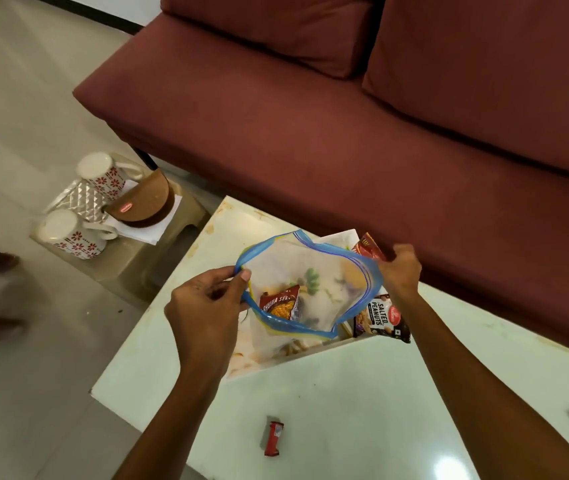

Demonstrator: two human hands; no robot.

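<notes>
— What's nearest?
— I see a candy bar [272, 435] on the table [362, 393], at the close edge.
— Hands?
— Left hand [205, 306] pinches the zip bag [324, 261] rim, thumb on top. Right hand [400, 268] grips the opposite rim. The bag's mouth is spread wide over the table, with a snack packet [278, 305] inside.
— Beyond?
— Peanut packet [381, 318] just beside the bag's right edge. Mugs [97, 174] on a stool [144, 258] to the left, sofa [310, 133] behind.
</notes>
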